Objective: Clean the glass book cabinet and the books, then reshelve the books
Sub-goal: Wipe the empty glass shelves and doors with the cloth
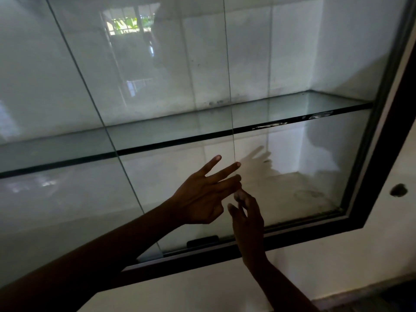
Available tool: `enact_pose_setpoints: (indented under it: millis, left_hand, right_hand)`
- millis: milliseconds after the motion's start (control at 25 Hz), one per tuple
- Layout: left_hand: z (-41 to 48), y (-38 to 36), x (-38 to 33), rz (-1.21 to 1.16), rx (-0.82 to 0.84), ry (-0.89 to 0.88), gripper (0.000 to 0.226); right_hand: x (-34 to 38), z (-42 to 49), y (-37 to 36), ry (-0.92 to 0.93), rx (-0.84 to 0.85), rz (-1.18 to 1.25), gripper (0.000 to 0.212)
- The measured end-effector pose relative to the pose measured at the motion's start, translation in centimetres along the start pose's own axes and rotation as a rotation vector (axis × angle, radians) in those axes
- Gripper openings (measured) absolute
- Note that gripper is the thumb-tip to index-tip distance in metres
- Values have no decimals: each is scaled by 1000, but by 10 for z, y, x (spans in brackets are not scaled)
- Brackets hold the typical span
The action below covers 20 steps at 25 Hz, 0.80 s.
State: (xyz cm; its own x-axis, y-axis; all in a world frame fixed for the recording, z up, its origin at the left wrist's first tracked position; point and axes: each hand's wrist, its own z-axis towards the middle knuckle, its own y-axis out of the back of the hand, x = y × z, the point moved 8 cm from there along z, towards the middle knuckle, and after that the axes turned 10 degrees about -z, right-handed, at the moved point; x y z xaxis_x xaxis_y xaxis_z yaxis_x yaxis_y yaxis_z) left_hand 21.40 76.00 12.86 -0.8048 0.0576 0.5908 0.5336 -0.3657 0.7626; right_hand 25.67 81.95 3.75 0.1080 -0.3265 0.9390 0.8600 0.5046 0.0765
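Glass panes (168, 75) (two), one shelf (292, 108); left hand (198, 199) splayed, right hand (247, 219) grip unclear.

glass pane (180, 75) fronts shelf (292, 104)

We get a dim pic: window reflection (126, 25) glares above the glass shelf (180, 129), hand shadow (258, 156) just below it, edges bend.

Head view, tilted, close, facing down at glass cabinet (371, 136)
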Motion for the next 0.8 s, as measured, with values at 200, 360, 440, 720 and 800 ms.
enact_pose_setpoints:
  millis: [200,360,440,720,800]
  left_hand:
    - [-18,-8,2,-14,-92,115,52]
    - [-27,-21,-24,-210,-369,564,59]
    - [-34,-26,-35,-397,-619,915,62]
    - [-13,-54,-23,-324,-1180,1651,61]
    - [-11,-56,-20,-171,-1198,1706,58]
  right_hand:
    - [20,23,12,83,124,-37,25]
    - [50,73,13,163,452,-55,26]
    - [64,84,-9,200,675,-102,31]
    - [105,87,-71,531,923,61,35]
    - [106,84,-75,555,895,156,33]
